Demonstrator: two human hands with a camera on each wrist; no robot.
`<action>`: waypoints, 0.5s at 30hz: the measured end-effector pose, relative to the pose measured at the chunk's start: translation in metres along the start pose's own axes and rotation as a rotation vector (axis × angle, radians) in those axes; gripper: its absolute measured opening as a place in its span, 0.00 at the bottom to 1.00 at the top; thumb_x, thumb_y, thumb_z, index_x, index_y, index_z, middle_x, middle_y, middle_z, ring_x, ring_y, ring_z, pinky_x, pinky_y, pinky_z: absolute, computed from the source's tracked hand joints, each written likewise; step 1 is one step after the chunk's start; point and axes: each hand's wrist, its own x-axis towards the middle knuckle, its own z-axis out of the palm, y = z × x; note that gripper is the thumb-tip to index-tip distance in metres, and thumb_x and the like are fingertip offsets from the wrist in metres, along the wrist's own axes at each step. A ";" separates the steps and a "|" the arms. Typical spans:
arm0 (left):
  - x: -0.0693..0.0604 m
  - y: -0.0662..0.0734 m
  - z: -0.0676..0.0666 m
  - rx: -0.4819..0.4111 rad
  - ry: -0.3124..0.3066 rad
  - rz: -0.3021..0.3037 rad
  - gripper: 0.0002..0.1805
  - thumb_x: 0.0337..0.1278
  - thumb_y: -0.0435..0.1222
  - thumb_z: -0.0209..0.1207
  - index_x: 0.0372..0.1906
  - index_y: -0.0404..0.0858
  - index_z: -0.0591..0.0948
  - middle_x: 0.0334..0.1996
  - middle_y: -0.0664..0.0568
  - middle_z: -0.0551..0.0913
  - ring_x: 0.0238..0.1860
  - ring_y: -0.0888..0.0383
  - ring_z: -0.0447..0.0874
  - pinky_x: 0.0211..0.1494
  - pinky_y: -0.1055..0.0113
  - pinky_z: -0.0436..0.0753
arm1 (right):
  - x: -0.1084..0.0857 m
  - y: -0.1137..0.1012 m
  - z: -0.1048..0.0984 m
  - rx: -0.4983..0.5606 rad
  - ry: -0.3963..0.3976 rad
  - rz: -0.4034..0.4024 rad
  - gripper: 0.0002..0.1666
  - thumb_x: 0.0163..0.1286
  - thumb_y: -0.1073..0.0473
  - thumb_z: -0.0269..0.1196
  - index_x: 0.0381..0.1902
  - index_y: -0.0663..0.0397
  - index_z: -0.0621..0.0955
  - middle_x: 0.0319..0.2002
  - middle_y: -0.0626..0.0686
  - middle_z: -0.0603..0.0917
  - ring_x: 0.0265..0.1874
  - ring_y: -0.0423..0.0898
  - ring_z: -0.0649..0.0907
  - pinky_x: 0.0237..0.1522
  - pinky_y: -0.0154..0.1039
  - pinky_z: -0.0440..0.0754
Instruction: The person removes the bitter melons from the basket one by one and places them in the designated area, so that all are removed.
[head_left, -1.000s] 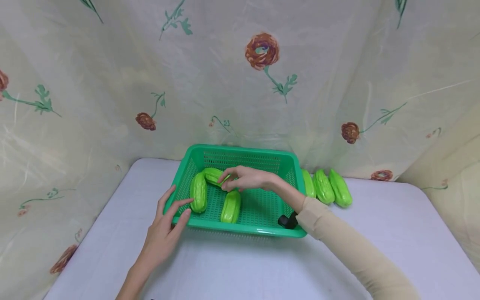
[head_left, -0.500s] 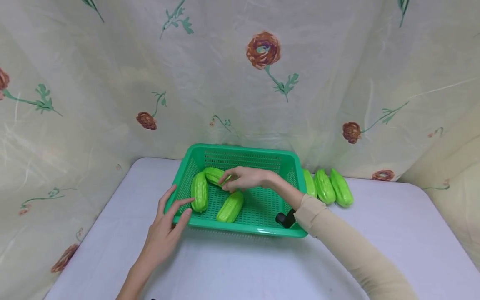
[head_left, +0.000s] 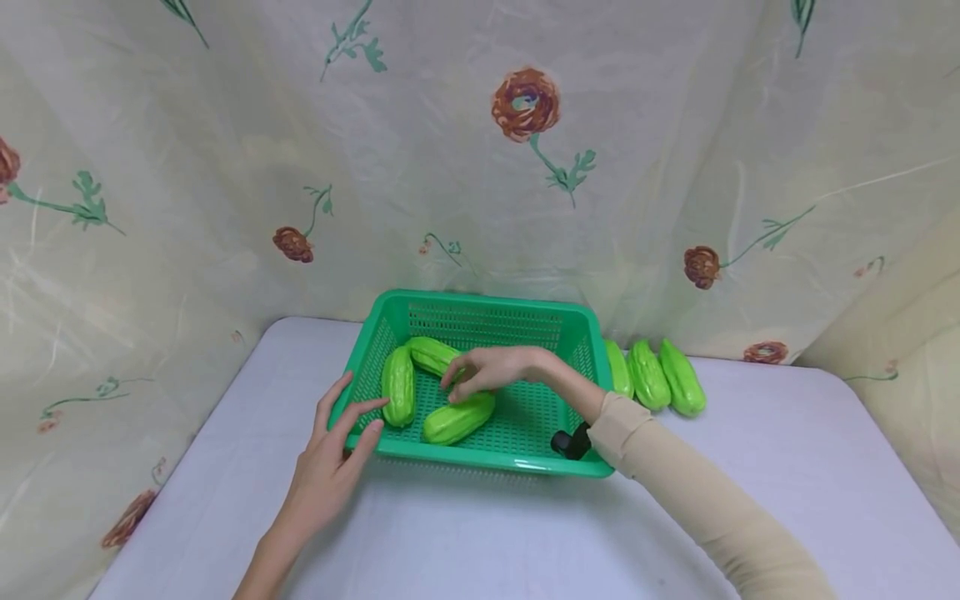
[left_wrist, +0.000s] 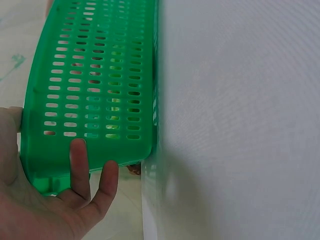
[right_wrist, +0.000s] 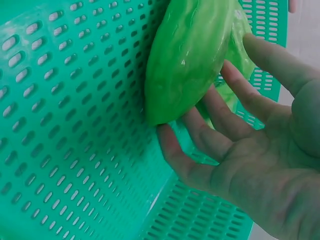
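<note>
While the left hand (head_left: 326,467) rests spread at a corner of the green basket (head_left: 525,462), the right hand (head_left: 491,369), fingers apart and loosely bent over the right ends of the back gourd (head_left: 431,353) and front gourd (head_left: 452,422) inside, should probably steer lightly against rolling.

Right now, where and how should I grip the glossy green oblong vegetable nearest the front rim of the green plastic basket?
Probably grip the vegetable across its middle, from above: its long body lies slanted, and the basket's front rim stands along its near side.
</note>
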 end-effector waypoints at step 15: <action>-0.001 0.001 0.000 -0.002 -0.004 -0.011 0.18 0.86 0.50 0.51 0.70 0.57 0.81 0.88 0.55 0.50 0.26 0.66 0.72 0.33 0.69 0.76 | -0.003 0.001 0.001 -0.061 -0.069 -0.035 0.28 0.78 0.53 0.68 0.73 0.47 0.79 0.74 0.53 0.80 0.75 0.50 0.78 0.55 0.38 0.82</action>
